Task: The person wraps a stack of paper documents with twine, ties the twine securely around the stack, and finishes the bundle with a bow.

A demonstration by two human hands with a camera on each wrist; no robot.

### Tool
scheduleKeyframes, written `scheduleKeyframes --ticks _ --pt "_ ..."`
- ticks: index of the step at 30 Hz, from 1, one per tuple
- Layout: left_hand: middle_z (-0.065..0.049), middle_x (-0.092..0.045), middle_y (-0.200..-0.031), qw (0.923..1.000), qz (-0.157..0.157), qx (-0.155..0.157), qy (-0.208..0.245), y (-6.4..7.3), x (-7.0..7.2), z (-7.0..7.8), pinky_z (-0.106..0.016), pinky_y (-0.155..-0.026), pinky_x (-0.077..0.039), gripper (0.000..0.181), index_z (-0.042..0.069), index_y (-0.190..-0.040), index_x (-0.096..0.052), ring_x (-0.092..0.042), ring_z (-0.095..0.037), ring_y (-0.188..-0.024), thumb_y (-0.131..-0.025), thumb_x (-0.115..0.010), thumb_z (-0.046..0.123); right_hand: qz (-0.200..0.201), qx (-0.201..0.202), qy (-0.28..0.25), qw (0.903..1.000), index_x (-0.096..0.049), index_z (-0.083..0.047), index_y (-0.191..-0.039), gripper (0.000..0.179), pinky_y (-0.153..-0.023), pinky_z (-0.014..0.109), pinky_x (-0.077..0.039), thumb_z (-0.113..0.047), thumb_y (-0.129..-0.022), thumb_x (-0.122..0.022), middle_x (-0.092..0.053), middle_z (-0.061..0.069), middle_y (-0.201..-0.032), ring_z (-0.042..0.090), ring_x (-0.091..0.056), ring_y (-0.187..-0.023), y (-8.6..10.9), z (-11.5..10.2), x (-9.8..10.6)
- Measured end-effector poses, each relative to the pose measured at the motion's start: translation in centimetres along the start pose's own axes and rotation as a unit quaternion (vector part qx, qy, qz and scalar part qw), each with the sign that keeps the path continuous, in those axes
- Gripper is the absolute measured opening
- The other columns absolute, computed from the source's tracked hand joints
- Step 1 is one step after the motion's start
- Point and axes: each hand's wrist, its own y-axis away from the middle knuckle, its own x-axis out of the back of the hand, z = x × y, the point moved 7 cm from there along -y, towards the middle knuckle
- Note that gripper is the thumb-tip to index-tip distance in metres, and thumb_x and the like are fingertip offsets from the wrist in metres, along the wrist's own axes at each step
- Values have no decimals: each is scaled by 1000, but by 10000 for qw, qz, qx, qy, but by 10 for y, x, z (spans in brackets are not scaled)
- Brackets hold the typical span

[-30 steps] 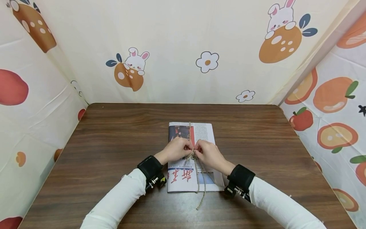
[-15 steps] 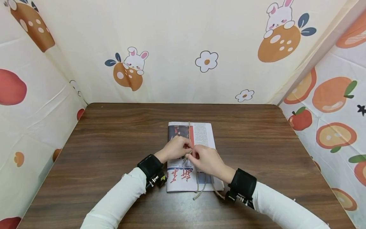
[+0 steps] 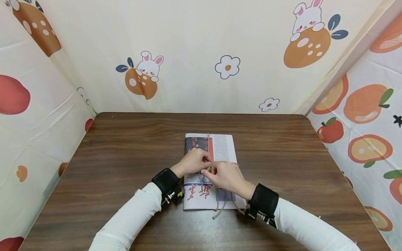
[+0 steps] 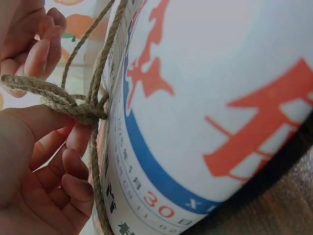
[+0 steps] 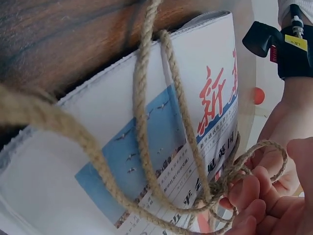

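Note:
A folded stack of newspapers lies on the table with jute twine run around it. At its middle sits a twine knot, with a small loop standing out from it. My left hand pinches this loop beside the knot between thumb and fingers. Just right of it, my right hand has its fingers curled at the knot and pinches a strand of twine; the exact hold is partly hidden. Loose twine strands trail over the newspapers toward the near edge.
The brown wooden table extends around the stack. A patterned cloth wall rises at the back, with more printed cloth at both sides. Black wrist straps with cameras sit close above the tabletop.
My right hand has shifted slightly left and down, its thumb now over the knot. One loose strand has swung right toward the right wrist. My left hand has stayed nearly in place.

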Motion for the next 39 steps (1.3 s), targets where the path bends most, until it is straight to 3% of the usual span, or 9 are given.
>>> scheduleKeyframes --ticks 6,14,22,30,39 --pt "7 -62 -65 10000 14 40 -57 -1 1 -2 -18 -54 -39 11 15 -75 -70 -50 -2 -54 -82 -64 10 -56 45 -85 9999 -48 -22 -58 33 -41 18 -24 -35 -85 -61 -39 -12 -49 1 -35 -42 -1 1 0" --pt "8 -60 -64 9999 92 99 -41 1 6 -3 -18 -56 -40 10 17 -73 -68 -51 -3 -58 -82 -65 12 249 31 -145 9996 -55 -16 -68 18 -46 19 -32 -16 -85 -62 -49 -8 -61 3 -38 -50 -1 12 11" --pt "7 -62 -67 9997 218 112 -24 3 11 -5 -18 -57 -41 9 16 -76 -70 -52 -2 -59 -82 -65 13 -20 -211 -522 9984 -61 -14 -76 11 -48 20 -36 -15 -87 -59 -55 -6 -66 4 -43 -51 -5 30 14" --pt "6 -58 -62 9992 385 51 -78 7 18 -9 -19 -54 -37 11 14 -72 -66 -47 -4 -53 -82 -64 11 -48 -187 -667 9976 -62 -13 -82 9 -49 21 -35 -14 -89 -57 -58 -5 -70 4 -43 -52 -8 49 16" --pt "6 -55 -61 9988 217 431 -25 14 23 -17 -21 -53 -34 12 13 -75 -66 -45 -7 -51 -86 -61 13 -243 -99 -777 9966 -60 -11 -86 7 -51 21 -38 -12 -90 -55 -60 -2 -75 5 -47 -57 -12 63 15"
